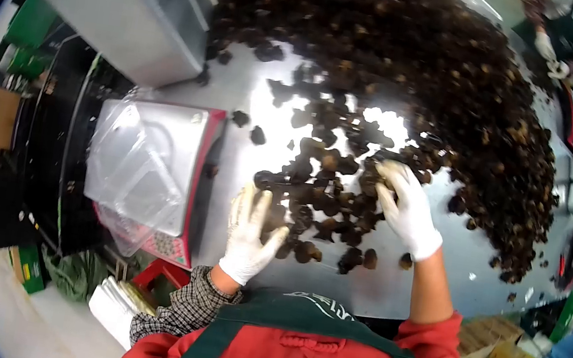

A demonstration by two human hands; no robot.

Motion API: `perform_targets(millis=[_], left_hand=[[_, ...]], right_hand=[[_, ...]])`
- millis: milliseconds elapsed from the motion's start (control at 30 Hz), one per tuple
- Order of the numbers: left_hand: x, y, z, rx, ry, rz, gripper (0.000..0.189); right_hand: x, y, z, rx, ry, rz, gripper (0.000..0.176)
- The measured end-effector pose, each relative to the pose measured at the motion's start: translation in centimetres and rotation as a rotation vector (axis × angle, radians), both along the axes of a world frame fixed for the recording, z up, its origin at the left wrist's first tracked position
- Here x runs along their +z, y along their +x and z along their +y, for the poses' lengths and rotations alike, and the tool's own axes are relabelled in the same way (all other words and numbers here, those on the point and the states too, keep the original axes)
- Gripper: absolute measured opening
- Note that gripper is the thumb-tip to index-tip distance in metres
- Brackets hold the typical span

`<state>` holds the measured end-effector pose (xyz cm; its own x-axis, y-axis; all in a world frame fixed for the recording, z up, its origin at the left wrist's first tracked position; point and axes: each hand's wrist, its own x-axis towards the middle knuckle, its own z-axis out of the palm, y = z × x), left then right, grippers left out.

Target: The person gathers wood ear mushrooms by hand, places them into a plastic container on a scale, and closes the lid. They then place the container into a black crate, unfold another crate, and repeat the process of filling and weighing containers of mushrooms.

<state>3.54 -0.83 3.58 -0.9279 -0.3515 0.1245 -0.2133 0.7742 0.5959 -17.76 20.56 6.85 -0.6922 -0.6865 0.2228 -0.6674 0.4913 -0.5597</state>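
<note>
Dark brown, roundish pieces that look like dried mushrooms [323, 203] lie scattered on the metal table [255, 267] in front of me. My left hand [248, 236], in a white glove, rests at the left edge of this scatter. Its fingers are stretched out and the thumb stands apart, with pieces lying between thumb and fingers. My right hand [408, 208], also gloved in white, reaches in from the right. Its thumb and fingertips are bent round a dark mushroom-like piece [369, 178]; the exact contact is partly hidden.
A large heap of the same pieces [409, 49] covers the far and right side. To the left stands a red-edged scale [207, 167] with a clear plastic bag [127, 177] on its metal plate. Behind it is a grey metal bin [127, 7]. A co-worker's gloved hands [549, 55] show top right.
</note>
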Motion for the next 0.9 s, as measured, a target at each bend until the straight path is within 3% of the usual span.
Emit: perform_targets(millis=[100,233,300,333,367,400,433,467,500,567,600,633,700,767,900], left_hand=[[-1.3,2.1,-2.8,0.245,0.006,-0.022,0.075],[-3.3,1.0,-3.5,0.407,0.078,-0.069,0.078],[-4.4,-0.7,-3.8,0.443,0.076,-0.052,0.076],[-4.7,-1.7,-4.0,0.45,0.076,-0.06,0.075],[-5.1,-2.1,-4.2,0.456,0.074,-0.069,0.075],[-5.4,-2.2,-4.5,0.376,-0.015,-0.056,0.073],[-4.8,-2.4,-4.4,0.31,0.145,0.045,0.064],[-4.3,-2.1,-4.2,0.212,0.14,0.132,0.058],[-3.9,-1.5,-3.8,0.115,0.137,0.211,0.052],[-3.0,-0.7,-3.3,0.22,0.146,0.21,0.045],[-3.4,-0.5,-3.4,0.28,0.133,0.203,0.046],[-3.8,-0.5,-3.6,0.335,0.117,0.199,0.048],[-4.5,-0.5,-4.2,0.35,0.084,0.155,0.066],[-4.9,-0.4,-4.6,0.338,0.094,0.134,0.078],[-5.0,1.0,-4.6,0.167,0.108,0.114,0.099]], right_hand=[[-1.9,-2.9,-10.1,0.187,-0.112,0.123,0.028],[-5.3,-4.5,-21.6,0.331,-0.016,0.193,0.038],[-7.2,-3.7,-24.3,0.261,0.097,0.304,0.044],[-7.8,-3.6,-24.4,0.321,0.185,0.237,0.047],[-8.8,-3.2,-23.9,0.34,0.144,0.321,0.039],[-8.4,-3.0,-23.0,0.452,0.222,0.23,0.033],[-7.2,-3.0,-22.0,0.562,0.301,0.141,0.029],[-5.7,-2.7,-21.0,0.565,0.312,0.059,0.026],[-5.2,-2.9,-20.2,0.555,0.192,0.126,0.023],[-3.9,-3.2,-20.6,0.469,0.011,0.105,0.028],[-4.2,-3.3,-21.8,0.465,-0.116,0.176,0.026],[-4.5,-3.4,-23.2,0.505,0.045,0.128,0.024],[-6.6,-1.7,-25.4,0.412,0.011,0.316,0.03],[-7.3,0.6,-25.2,0.538,0.209,0.039,0.037],[-4.4,4.3,-18.0,0.88,0.222,-0.035,0.024]])
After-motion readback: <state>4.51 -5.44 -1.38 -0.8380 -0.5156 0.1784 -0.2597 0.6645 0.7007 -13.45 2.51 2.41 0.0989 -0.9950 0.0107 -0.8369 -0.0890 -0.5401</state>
